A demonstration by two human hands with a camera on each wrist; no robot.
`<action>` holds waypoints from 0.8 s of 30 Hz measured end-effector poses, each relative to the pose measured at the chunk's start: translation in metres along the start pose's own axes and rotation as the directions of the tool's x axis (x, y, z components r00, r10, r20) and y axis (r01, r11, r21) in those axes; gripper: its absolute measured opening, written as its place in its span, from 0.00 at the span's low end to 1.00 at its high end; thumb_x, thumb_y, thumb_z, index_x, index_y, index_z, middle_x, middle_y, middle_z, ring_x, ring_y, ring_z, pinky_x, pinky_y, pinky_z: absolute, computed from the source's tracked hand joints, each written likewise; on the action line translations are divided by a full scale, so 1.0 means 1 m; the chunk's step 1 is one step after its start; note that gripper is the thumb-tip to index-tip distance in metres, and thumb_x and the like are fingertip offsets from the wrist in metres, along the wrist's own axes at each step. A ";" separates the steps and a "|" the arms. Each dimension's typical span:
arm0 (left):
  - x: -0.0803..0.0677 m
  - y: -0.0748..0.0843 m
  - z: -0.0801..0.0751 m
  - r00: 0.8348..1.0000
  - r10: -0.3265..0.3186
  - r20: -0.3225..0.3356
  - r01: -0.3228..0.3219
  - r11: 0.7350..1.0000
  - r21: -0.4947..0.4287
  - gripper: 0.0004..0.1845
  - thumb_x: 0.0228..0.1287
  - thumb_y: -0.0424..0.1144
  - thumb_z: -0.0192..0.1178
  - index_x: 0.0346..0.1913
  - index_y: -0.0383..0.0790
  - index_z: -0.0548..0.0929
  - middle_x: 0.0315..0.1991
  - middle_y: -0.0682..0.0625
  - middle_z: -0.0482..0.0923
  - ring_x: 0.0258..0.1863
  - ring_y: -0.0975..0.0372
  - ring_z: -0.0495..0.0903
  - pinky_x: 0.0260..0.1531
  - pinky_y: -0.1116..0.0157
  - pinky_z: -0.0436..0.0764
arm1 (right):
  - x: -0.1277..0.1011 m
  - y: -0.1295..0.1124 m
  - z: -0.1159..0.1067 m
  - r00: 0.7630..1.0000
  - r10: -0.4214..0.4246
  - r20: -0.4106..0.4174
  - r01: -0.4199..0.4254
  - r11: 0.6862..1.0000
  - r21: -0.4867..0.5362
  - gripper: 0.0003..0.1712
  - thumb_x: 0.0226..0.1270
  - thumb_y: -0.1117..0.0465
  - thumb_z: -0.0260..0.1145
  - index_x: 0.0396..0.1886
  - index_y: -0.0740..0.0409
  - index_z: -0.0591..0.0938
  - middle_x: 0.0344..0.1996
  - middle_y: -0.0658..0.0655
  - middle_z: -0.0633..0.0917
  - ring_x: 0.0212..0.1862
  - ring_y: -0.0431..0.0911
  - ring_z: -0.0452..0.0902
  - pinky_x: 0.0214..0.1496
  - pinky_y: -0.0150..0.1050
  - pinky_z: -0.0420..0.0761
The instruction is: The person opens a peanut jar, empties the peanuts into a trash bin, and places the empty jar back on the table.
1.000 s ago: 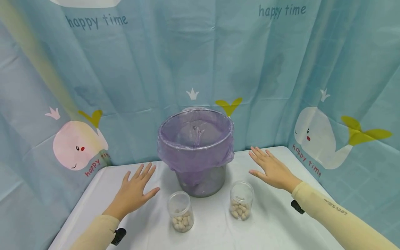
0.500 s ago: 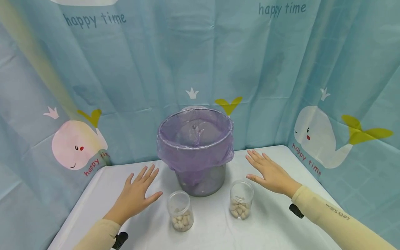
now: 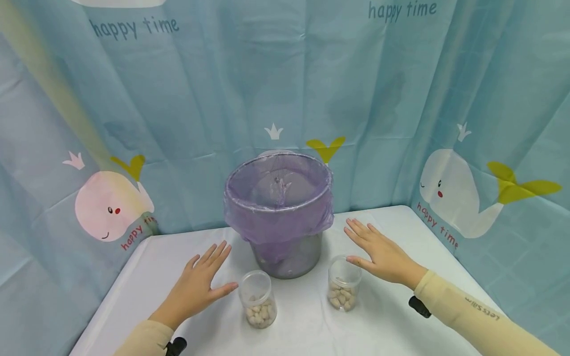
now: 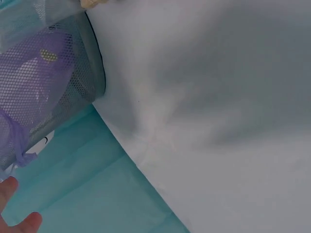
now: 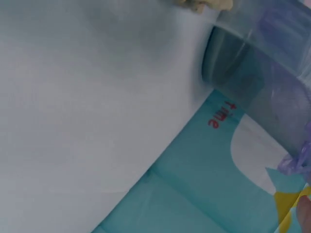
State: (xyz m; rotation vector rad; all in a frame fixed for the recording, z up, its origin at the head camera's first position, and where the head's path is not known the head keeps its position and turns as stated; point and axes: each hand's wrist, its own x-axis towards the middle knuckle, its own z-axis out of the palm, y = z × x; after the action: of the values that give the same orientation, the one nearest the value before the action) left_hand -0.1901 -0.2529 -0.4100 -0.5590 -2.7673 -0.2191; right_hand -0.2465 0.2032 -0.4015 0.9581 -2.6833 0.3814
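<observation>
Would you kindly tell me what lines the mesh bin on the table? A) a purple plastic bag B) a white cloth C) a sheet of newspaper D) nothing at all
A: a purple bag is folded over the rim of the bin and hangs down its outside, seen also through the mesh in the left wrist view.

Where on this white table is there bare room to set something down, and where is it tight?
Bare table shows along the near edge, in front of the left jar and right jar. Another free patch lies at the far right corner, beyond the right hand. It is crowded around the bin: both jars stand close before it, with the left hand beside the left jar.
</observation>
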 end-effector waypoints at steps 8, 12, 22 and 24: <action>-0.006 0.004 0.002 1.000 0.019 -0.018 -0.019 0.999 -0.035 0.50 0.58 0.66 0.64 0.76 0.41 0.62 0.75 0.44 0.65 0.72 0.47 0.68 0.64 0.37 0.69 | -0.001 -0.015 0.002 0.999 -0.037 -0.001 0.037 0.998 0.045 0.42 0.72 0.41 0.59 0.78 0.55 0.60 0.78 0.57 0.60 0.79 0.55 0.55 0.83 0.31 0.36; -0.008 0.005 0.004 1.000 0.006 -0.019 -0.007 0.999 -0.052 0.51 0.57 0.66 0.65 0.76 0.38 0.61 0.73 0.41 0.66 0.71 0.47 0.68 0.66 0.38 0.68 | -0.001 -0.022 0.001 0.998 -0.058 -0.001 0.058 0.996 0.062 0.42 0.72 0.40 0.59 0.78 0.56 0.60 0.77 0.58 0.61 0.78 0.54 0.56 0.81 0.28 0.34; -0.016 0.011 0.008 0.999 -0.025 -0.020 0.022 0.990 -0.138 0.57 0.53 0.66 0.68 0.75 0.30 0.59 0.74 0.37 0.64 0.72 0.43 0.65 0.67 0.41 0.65 | 0.003 -0.038 0.008 0.992 -0.119 -0.042 0.122 0.991 0.061 0.44 0.70 0.39 0.60 0.77 0.57 0.61 0.76 0.56 0.64 0.77 0.52 0.60 0.79 0.49 0.58; -0.017 0.013 0.010 0.999 -0.031 -0.016 0.028 0.988 -0.152 0.58 0.53 0.65 0.69 0.75 0.29 0.58 0.74 0.36 0.63 0.72 0.42 0.65 0.67 0.41 0.65 | 0.003 -0.041 0.009 0.989 -0.141 -0.049 0.143 0.988 0.061 0.44 0.70 0.39 0.61 0.77 0.58 0.62 0.76 0.57 0.64 0.77 0.52 0.60 0.79 0.51 0.59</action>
State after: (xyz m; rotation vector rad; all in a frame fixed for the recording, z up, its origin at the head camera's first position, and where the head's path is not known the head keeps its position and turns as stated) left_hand -0.1725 -0.2450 -0.4239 -0.5504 -2.7578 -0.4419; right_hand -0.2240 0.1680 -0.4030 1.1377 -2.5576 0.4559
